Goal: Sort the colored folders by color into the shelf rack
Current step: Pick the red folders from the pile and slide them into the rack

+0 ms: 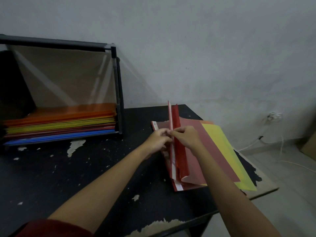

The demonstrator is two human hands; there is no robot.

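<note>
Pinching the red folder [179, 151] from both sides, held it standing on its spine atop the loose pile [213, 151] at the right end of the counter [85, 168]. Clenched the left hand [158, 138] grip on the white strip; curled the right hand [187, 136] grip round the cover's edge, well apart from the shelf rack [118, 82] at far left.

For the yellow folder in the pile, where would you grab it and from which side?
Probably pinch the yellow folder by its bare right long edge, coming from the right. It lies flat on the table with red folders over its left part, so only that strip is free.
</note>
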